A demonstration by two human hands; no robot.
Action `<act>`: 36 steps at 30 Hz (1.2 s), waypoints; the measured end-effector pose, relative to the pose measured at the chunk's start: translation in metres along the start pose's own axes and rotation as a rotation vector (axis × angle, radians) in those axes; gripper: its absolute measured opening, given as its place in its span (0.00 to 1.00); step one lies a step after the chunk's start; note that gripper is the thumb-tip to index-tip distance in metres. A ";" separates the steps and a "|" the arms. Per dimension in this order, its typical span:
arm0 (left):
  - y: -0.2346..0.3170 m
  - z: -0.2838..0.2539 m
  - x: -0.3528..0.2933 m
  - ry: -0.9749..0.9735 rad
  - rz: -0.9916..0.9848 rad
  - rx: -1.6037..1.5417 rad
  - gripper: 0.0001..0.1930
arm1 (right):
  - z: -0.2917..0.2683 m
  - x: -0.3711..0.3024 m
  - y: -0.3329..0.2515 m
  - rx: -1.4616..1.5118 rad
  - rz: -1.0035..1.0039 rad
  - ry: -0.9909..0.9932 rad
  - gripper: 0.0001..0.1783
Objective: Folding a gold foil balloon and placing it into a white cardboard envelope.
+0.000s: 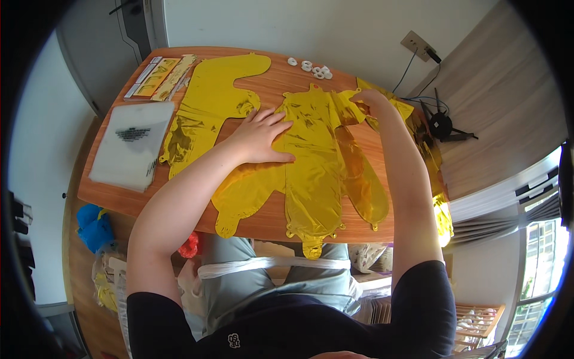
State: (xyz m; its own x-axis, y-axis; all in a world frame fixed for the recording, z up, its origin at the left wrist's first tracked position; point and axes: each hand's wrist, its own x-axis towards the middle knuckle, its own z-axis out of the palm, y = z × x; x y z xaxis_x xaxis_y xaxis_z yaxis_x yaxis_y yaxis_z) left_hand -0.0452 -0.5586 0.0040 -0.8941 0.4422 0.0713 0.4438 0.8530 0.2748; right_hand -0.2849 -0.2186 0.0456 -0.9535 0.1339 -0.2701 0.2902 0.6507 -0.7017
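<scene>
Two bare hands are on one flat gold foil [314,167], which lies spread over the middle of the bench [281,75], its lowest tab reaching past the near edge. The left hand [263,140] lies palm down on the foil's upper left part, fingers spread and thumb held apart. The right hand [373,100] is at the tip of the foil's upper right arm, fingers bent and touching it; whether they pinch it or only press, I cannot tell.

A second foil [218,90], curved at the top, lies flat to the left, partly hidden by the left forearm. More gold sheets [426,149] lie along the bench's right side, behind the right forearm. White rings [320,73] sit loosely grouped near the far edge. At the far left are printed packets [160,78], with clear bags [125,149] just below them. A black router [440,124] stands beyond the right side, and a blue bag [94,228] is on the floor at left.
</scene>
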 end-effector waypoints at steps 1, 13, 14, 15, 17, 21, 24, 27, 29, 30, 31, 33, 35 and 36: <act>-0.002 0.000 -0.002 -0.004 -0.008 -0.001 0.56 | 0.003 -0.006 -0.006 0.091 0.051 -0.043 0.20; 0.004 -0.005 -0.003 -0.004 0.000 -0.021 0.53 | 0.029 -0.064 -0.057 0.530 -0.276 -0.306 0.33; 0.005 -0.007 -0.003 -0.001 -0.005 -0.016 0.53 | 0.037 -0.064 -0.059 0.533 -0.277 -0.305 0.33; 0.007 -0.007 0.001 -0.001 0.006 -0.017 0.53 | 0.043 -0.061 -0.056 0.589 -0.279 -0.289 0.32; 0.008 -0.005 0.005 -0.006 0.015 -0.008 0.55 | 0.057 -0.060 -0.053 0.648 -0.278 -0.274 0.30; 0.007 -0.005 0.003 -0.028 -0.003 -0.001 0.55 | 0.080 -0.072 -0.052 0.677 -0.186 -0.172 0.28; 0.003 -0.004 0.000 -0.016 -0.006 0.008 0.55 | 0.085 -0.081 -0.052 0.725 -0.164 -0.348 0.24; 0.004 -0.003 0.002 -0.018 -0.009 0.002 0.55 | 0.064 -0.079 -0.043 0.894 -0.003 -0.482 0.24; 0.005 -0.002 0.004 -0.013 0.011 -0.009 0.55 | 0.045 -0.073 -0.032 0.834 -0.329 -0.431 0.27; 0.004 -0.002 0.003 -0.015 0.005 -0.009 0.55 | 0.044 -0.074 -0.029 0.646 -0.359 -0.214 0.25; 0.003 -0.001 0.003 -0.012 0.003 -0.011 0.55 | 0.042 -0.076 -0.024 0.646 -0.359 -0.221 0.25; 0.002 -0.001 0.001 -0.009 0.003 -0.011 0.55 | 0.039 -0.077 -0.012 -0.395 -0.606 0.038 0.22; 0.002 -0.001 0.002 -0.011 0.003 -0.028 0.56 | 0.051 -0.079 0.003 -0.370 -0.758 0.047 0.19; 0.002 -0.001 0.003 -0.011 0.007 -0.029 0.56 | 0.054 -0.078 0.008 -0.346 -0.907 0.058 0.17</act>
State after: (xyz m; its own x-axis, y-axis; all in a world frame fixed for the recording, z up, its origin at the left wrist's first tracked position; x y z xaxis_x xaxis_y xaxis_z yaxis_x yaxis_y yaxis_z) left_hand -0.0470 -0.5555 0.0054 -0.8902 0.4512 0.0632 0.4479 0.8414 0.3023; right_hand -0.2035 -0.2647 0.0256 -0.8082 -0.4962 0.3172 -0.5882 0.7072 -0.3923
